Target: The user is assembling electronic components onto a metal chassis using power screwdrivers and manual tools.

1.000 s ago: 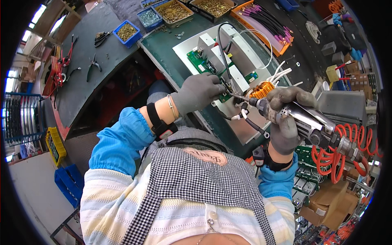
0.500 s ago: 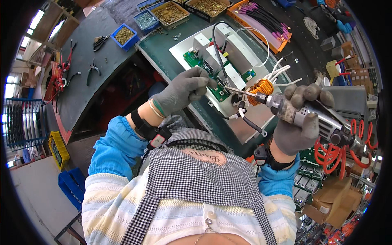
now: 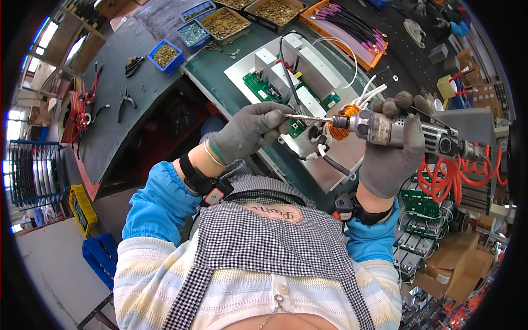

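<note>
- Since the earlier frame, both hands have lifted higher in the frame and the power screwdriver now lies level.
- Right hand, gloved, is clenched around the screwdriver's body at centre right.
- Left hand, gloved, pinches the bit's tip at centre.
- Just behind the bit sits an orange copper coil on a white chassis plate with a green circuit board.
- On the counter, upper left, stand blue screw bins.
</note>
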Demonstrator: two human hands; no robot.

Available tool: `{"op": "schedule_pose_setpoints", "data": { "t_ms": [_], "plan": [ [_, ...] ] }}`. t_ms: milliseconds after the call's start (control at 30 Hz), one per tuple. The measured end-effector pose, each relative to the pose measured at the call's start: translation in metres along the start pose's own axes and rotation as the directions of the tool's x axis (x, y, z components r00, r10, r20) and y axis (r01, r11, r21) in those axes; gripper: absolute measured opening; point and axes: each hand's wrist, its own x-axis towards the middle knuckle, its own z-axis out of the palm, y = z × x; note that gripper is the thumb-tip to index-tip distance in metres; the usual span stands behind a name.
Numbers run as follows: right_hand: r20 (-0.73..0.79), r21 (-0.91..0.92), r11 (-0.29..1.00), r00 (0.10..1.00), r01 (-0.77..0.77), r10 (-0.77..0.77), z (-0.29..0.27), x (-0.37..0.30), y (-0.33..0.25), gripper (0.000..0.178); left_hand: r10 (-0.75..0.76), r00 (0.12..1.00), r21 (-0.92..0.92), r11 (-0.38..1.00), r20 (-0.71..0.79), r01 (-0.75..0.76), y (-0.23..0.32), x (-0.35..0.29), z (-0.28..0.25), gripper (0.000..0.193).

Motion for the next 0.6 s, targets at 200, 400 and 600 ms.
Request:
{"op": "schedule_pose_setpoints", "data": {
  "t_ms": [200,400,600],
  "plan": [
    [-0.118,-0.036,0.997,0.991,-0.072,0.067,-0.001,0.007,0.003,0.029,0.218,0.97,0.501,0.855,-0.107,-0.137,0.002,-0.003,0.009,0.036],
    [-0.193,0.083,0.995,0.978,-0.06,0.075,-0.005,0.015,0.009,0.03,0.369,0.91,0.671,0.725,-0.187,-0.156,0.01,-0.003,0.015,0.034],
    [-0.165,0.086,0.992,0.983,0.094,-0.079,-0.011,0.028,-0.006,0.022,-0.458,0.889,0.552,0.736,-0.02,0.391,-0.006,-0.028,-0.012,0.05]
  ]
}}
